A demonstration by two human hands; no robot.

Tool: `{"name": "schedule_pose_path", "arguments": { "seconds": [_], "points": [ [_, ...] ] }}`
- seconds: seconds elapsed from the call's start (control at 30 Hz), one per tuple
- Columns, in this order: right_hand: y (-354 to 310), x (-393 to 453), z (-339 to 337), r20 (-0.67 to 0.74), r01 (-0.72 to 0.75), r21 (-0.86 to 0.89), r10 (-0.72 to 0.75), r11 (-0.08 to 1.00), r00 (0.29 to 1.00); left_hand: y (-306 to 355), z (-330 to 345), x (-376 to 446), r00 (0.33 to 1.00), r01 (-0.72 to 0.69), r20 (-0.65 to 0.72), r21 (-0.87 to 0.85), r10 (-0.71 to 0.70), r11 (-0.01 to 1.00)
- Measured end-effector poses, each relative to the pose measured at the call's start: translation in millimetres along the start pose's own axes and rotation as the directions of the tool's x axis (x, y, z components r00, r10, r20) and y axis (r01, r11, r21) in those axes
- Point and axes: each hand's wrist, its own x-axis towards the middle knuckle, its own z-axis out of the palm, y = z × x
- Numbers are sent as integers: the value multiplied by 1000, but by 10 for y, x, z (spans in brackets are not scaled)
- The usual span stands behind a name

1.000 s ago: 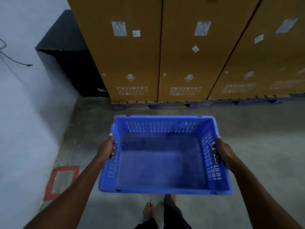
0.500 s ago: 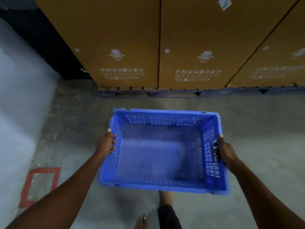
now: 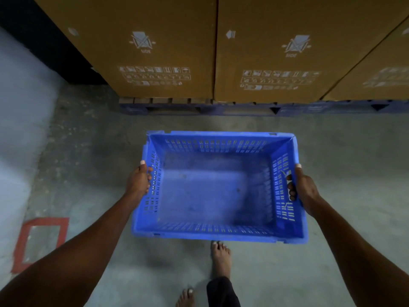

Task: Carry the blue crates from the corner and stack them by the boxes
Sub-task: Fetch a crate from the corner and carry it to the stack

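Observation:
I hold an empty blue crate with slotted walls level in front of me, above the concrete floor. My left hand grips its left side wall, fingers through the handle slot. My right hand grips the right side wall the same way. Tall brown cardboard boxes stand just beyond the crate's far rim, on a dark pallet. No other crates are in view.
A pale wall runs along the left, with a dark object in the far left corner. A red tape rectangle marks the floor at lower left. My bare feet stand just behind the crate.
I have walked closer to the boxes with the crate; the boxes now loom larger and the pallet is nearer the crate's far rim. Both hands kept their grip.

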Motion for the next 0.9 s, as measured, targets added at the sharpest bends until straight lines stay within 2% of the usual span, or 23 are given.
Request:
{"name": "schedule_pose_path", "arguments": {
  "seconds": [0.37,0.53,0.73,0.9],
  "points": [
    [-163,196,26,-40,42,-33,-43,999,998,-65,111,75,1000,-8,-20,-42,7,999],
    [-127,154,40,-60,72,-55,-76,996,995,-126,60,77,999,-39,13,-17,39,999],
    [-129,160,18,-63,63,-69,-68,996,996,-66,74,127,999,-4,43,3,4,1000],
    [-113,201,17,-39,54,-95,-58,994,998,-52,118,133,1000,-8,-18,27,9,1000]
  ]
}}
